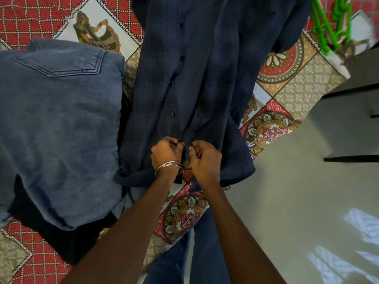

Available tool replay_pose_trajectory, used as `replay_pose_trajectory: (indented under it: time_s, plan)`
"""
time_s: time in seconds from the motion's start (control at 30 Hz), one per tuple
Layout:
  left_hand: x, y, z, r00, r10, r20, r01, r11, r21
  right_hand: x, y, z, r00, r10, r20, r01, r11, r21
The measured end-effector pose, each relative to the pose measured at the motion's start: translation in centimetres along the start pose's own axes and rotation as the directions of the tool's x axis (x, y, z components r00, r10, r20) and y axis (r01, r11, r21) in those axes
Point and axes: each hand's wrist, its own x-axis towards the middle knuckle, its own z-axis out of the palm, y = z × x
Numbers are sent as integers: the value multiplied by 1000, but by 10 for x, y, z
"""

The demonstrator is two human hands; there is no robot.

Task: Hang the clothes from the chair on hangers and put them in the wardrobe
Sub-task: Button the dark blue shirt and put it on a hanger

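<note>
No brand, label or readable writing shows anywhere. A dark navy checked button-front shirt [184,83] lies spread flat down the middle of a bed covered with a red, white and tan patterned bedsheet [287,78], printed with medallions and a figure panel. Its row of small dark buttons runs along the placket toward the lower hem.

At that hem both hands meet. The left hand [165,152], with two thin metal bangles [169,167] on its wrist, has its fingers curled tightly and pinches the shirt's placket edge. The right hand [206,158], wearing a ring, is likewise curled, its fingers pinching the opposite edge of the placket right beside the left hand, the two almost touching.

Left of the shirt, just beside it, lies a folded pair of faded blue denim jeans [57,119] with a stitched back pocket facing up; a darker garment [67,240] shows beneath it. Beyond the shirt's upper right corner lie bright green plastic hangers [330,23], blurred at the frame's edge. Right of the shirt, past the bed's edge, is a pale glossy floor [297,201] catching window light, and a grey piece of furniture with dark edges [354,99].
</note>
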Motion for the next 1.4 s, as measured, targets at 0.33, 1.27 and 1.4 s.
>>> replay_pose_trajectory:
  time_s: [0.33,1.27,1.4]
  plan:
    - [14,0,-2,960,53,274,24,962,-273,16,4,0,996,65,54,-68,997,45]
    - [8,4,-19,884,42,465,154,914,-375,27,2,-25,907,136,399,-304,868,393]
    - [9,5,-13,914,16,406,131,934,-331,20,6,-13,962,85,258,-159,947,278]
